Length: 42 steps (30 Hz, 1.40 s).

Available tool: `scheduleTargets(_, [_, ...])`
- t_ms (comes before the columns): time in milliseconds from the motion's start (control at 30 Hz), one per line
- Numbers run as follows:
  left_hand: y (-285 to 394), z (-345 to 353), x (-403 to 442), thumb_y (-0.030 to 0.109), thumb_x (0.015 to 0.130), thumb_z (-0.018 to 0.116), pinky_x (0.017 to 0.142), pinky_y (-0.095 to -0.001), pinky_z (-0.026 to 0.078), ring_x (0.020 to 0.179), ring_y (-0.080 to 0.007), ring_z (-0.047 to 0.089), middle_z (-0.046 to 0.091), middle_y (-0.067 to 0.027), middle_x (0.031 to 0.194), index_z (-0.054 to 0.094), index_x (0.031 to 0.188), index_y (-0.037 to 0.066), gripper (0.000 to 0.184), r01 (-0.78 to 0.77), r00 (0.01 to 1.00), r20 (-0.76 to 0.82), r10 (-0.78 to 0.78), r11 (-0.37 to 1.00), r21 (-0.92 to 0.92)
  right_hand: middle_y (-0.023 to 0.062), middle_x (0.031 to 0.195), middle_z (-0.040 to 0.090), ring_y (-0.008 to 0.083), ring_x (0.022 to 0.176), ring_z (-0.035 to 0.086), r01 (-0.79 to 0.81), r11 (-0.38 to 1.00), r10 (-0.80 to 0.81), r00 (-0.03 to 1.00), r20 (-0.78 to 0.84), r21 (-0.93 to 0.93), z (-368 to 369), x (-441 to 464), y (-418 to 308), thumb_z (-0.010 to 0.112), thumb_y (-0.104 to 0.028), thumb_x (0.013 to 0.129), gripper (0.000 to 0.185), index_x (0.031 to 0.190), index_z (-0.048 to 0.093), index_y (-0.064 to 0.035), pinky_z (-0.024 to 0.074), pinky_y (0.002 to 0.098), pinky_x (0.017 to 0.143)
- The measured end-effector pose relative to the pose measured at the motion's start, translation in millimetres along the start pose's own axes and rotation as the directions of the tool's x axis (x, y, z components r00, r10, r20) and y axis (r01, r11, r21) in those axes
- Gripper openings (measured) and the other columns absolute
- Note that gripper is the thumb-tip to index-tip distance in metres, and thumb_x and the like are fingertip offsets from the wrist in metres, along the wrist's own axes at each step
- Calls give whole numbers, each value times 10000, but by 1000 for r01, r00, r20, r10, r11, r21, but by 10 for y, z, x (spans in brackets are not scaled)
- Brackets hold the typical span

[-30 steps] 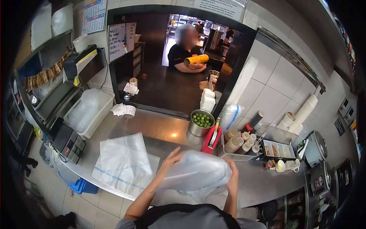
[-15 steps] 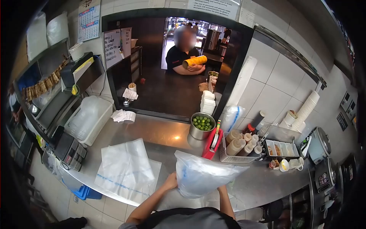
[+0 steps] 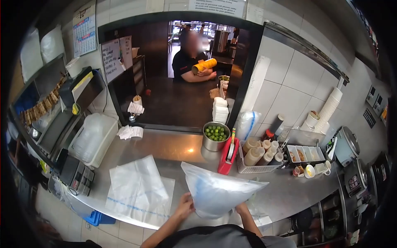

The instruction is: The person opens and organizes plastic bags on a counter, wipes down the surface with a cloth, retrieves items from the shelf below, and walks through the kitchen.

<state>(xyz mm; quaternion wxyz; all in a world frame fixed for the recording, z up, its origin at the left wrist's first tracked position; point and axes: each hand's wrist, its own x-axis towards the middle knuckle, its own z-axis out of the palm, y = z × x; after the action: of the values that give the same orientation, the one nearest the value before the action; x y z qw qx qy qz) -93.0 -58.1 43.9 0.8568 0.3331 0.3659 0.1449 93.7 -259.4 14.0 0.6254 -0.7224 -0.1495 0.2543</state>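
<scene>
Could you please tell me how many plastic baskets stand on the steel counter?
2. One white basket is toward the left, holding clear plastic items; another basket, with squeeze bottles, stands right of the red tape dispenser. The held plastic bag might hide another.

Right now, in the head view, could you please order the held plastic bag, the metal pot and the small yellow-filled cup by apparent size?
Largest: plastic bag, nearest the camera.
Middle: metal pot.
Smallest: yellow-filled cup.
</scene>
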Motion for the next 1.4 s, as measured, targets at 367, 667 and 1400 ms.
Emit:
scheduleTargets(367, [-120,-207,-232,102,827,524,913,-463,405,1002,-247,516,523,-110,1090,449,1101,39,291,535,783,542,-306,776,-334,52,665,515,130,478,448,-788,262,185,607,773,557,-53,-599,-200,468,-126,872,118,848,548,-42,350,257,423])
scheduleTargets(667, [-486,-196,465,48,835,460,830,-331,458,1010,-209,527,539,-104,1089,424,1185,34,353,-268,957,113,268,963,-16,177,893,620,251,743,616,170,955,-204,971,-123,-244,492,-178,223,498,-70,791,265,1020,551,53,489,340,653])
scheduleTargets(1400, [559,505,-1077,120,798,650,779,-292,448,900,-175,574,605,-101,989,550,1078,0,321,-670,741,552,381,478,568,79,937,469,162,888,473,595,801,-542,676,500,65,948,-778,-2196,583,-94,834,229,1049,527,-39,380,273,784])
